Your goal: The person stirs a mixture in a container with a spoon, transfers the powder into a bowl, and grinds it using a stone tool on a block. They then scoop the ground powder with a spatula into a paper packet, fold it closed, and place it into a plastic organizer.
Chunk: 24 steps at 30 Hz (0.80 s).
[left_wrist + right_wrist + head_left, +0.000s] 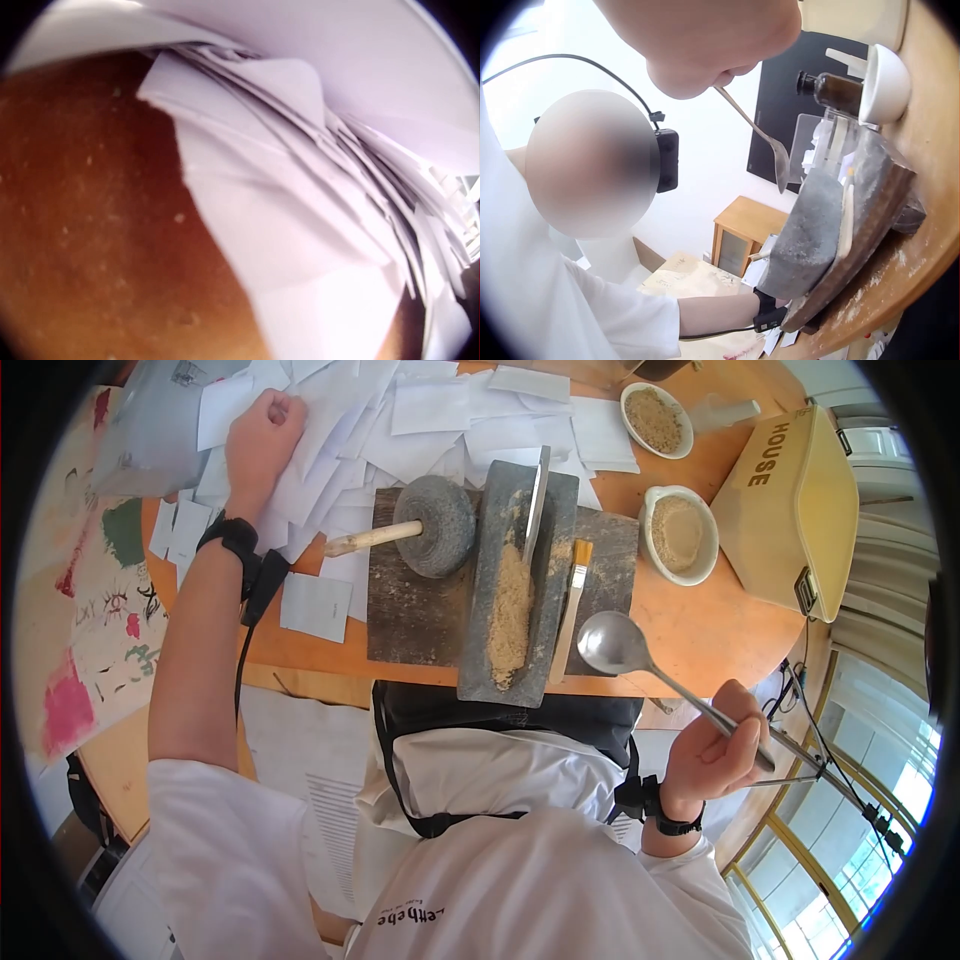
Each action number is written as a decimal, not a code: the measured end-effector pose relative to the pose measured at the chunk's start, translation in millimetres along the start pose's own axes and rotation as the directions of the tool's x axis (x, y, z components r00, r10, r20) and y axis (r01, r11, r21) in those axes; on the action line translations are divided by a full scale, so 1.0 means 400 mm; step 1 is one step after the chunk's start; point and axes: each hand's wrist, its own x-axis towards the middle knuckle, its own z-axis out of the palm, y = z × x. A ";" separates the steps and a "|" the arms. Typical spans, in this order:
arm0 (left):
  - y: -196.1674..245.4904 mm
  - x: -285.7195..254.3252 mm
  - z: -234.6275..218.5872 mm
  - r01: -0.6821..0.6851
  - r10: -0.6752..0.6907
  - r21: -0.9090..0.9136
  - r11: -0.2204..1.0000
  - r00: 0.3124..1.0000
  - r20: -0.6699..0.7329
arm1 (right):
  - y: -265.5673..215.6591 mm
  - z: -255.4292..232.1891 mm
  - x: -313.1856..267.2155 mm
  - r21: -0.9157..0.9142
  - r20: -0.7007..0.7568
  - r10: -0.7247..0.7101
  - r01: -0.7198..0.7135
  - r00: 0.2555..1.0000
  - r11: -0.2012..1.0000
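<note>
My right hand [715, 748] grips the handle of a metal spoon [612, 643], its round bowl held close by the wooden brush [574, 590]. In the right wrist view the spoon [781, 165] hangs from the fingers beside the grey stone trough [806, 236]. Tan powder [510, 615] lies in the trough, and a flat metal strip [538, 500] leans in its far end. To the left sits a stone wheel [437, 525] with a wooden handle. At the far left, my left hand [265, 445] has curled fingers among white paper packets [247, 195]; I cannot tell whether it pinches one.
Trough, wheel and brush rest on a dark board [410, 625]. Right of them stand two white bowls of tan powder, a nearer bowl [712, 550] and a farther bowl [688, 440], and a yellow box [800, 510]. A translucent bin [150, 435] stands at the back left.
</note>
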 end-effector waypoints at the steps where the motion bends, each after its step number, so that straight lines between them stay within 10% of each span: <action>1: 0.000 0.000 0.000 0.008 -0.008 0.011 1.000 1.000 0.002 | 0.005 -0.006 0.004 -0.006 0.034 -0.116 0.117 0.993 0.993; 10: -0.011 0.000 0.002 -0.027 0.027 -0.001 1.000 1.000 -0.001 | -0.047 0.010 0.030 -0.008 0.140 -0.471 0.477 0.871 0.879; 24: -0.020 -0.001 0.015 -0.088 0.087 -0.013 0.996 0.993 -0.082 | -0.071 0.041 0.012 0.011 0.265 -0.444 0.458 0.856 0.889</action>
